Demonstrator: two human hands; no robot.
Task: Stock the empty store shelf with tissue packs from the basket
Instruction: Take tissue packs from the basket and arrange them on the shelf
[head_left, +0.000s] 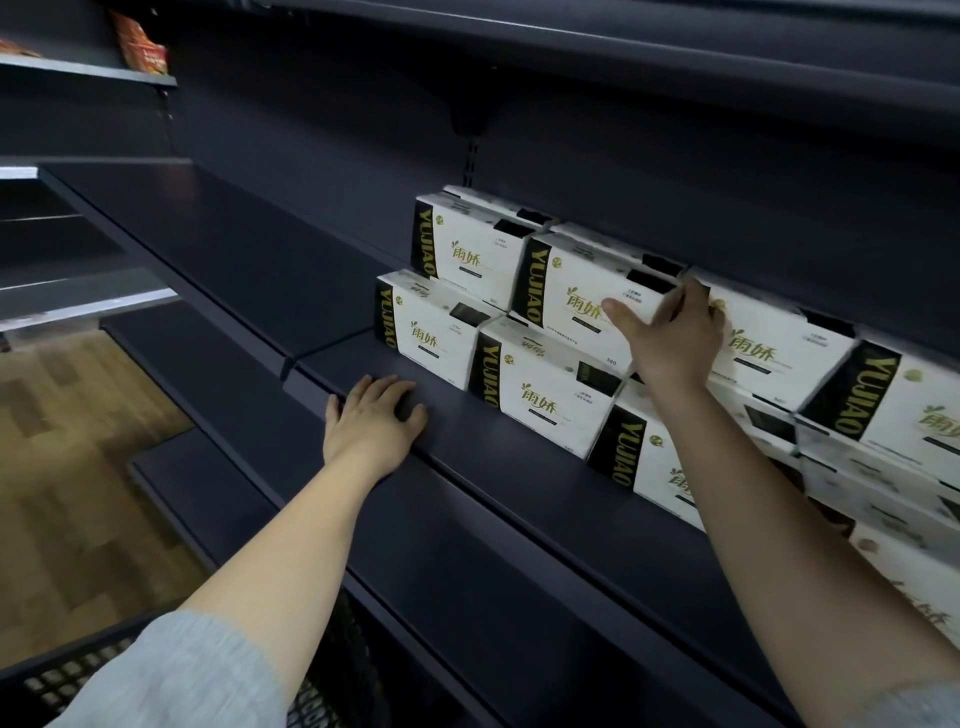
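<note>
Several white tissue packs with black and gold ends stand in two layers on the dark shelf (291, 291). My right hand (670, 332) holds the right end of an upper-row tissue pack (576, 291), thumb on its front face and fingers curled over its top right edge. My left hand (371, 415) rests on the shelf's front lip with the fingers bent over the edge, left of the lower-row packs (431, 332). A corner of the black mesh basket (67, 675) shows at the bottom left, partly hidden by my left sleeve.
The left half of the shelf is bare. Another dark shelf (623, 57) hangs above, and lower shelves step out below. More tissue packs (893, 519) fill the lower right. Red packets (140, 47) sit on a far upper-left shelf. Wood floor (78, 467) lies at left.
</note>
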